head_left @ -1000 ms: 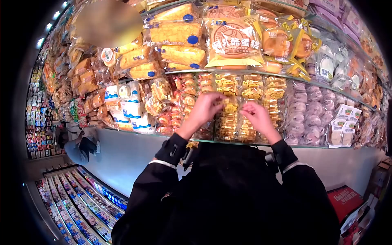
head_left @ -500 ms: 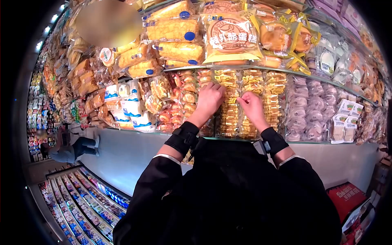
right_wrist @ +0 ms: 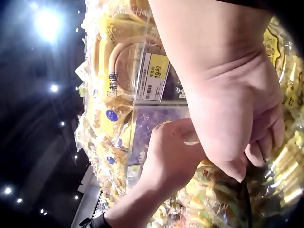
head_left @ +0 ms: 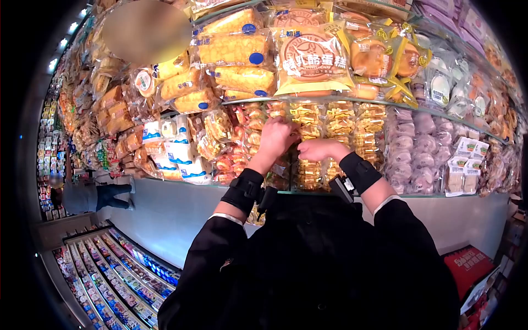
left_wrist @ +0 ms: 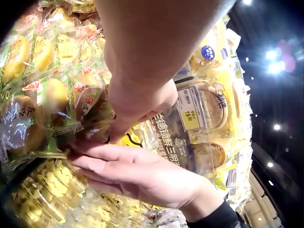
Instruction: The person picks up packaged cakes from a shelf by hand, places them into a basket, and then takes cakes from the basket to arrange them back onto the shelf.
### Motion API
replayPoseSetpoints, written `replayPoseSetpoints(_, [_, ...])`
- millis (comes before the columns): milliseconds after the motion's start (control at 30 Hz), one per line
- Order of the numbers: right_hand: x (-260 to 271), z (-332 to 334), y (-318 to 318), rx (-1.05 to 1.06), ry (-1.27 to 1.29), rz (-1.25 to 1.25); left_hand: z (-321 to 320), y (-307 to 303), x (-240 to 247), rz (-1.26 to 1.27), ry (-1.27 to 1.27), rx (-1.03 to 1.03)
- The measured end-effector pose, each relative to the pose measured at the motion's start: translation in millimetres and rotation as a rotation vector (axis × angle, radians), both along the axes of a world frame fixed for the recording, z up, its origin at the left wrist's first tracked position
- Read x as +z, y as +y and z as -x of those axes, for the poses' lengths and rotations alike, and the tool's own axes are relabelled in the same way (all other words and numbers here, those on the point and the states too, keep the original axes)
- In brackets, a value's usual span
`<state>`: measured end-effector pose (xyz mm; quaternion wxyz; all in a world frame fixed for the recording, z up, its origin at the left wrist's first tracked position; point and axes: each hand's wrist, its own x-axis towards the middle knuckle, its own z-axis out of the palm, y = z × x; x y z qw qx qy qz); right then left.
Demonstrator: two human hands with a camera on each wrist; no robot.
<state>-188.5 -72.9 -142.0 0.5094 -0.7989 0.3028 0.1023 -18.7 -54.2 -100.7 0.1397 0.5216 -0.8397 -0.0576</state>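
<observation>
right grip (head_left: 319,149): fingers about straight, not seen pinching anything. left grip (head_left: 276,137): fingertips hidden, couldn't tell. yellow packets (head_left: 308,176) ran beneath the right grip and out on its near side; bun packs (left_wrist: 21,121) lay near the left grip. step seemed to want light, flat pressure, no crushing.

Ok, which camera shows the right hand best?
The left wrist view: the right hand shows large there, its fingers extended. The head view shows it small, from above; the right wrist view shows it close up, its thumb side hiding part of the fingers.
</observation>
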Motion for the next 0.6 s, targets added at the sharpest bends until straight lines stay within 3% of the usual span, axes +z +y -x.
replayPoseSetpoints(100, [-3.7,4.4,-19.4,0.052,-0.076,0.037,-1.8,0.4,-0.1,0.028,0.028,0.003])
replayPoseSetpoints(133, [-2.9,2.9,-26.7,0.091,0.050,0.010,-1.0,0.1,-0.5,-0.004,0.029,0.018])
replayPoseSetpoints(233, [6.6,4.3,-40.6,0.178,0.102,-0.067,-0.6,-1.1,-2.1,0.001,0.035,0.042])
replayPoseSetpoints(400, [-50.2,4.9,-58.3,0.295,0.015,-0.170,-3.7,0.5,-6.0,0.071,0.127,-0.012])
replayPoseSetpoints(433, [-34.8,4.1,-52.9,0.303,0.017,-0.173,-4.2,0.5,-7.7,0.069,0.129,-0.003])
replayPoseSetpoints(500, [-7.3,9.4,-35.4,0.236,0.145,-0.095,-4.7,-0.6,-9.8,0.097,0.100,-0.037])
replayPoseSetpoints(600, [-12.2,17.5,-31.2,0.060,-0.025,-0.127,-4.6,-4.6,-9.1,0.071,0.042,-0.056])
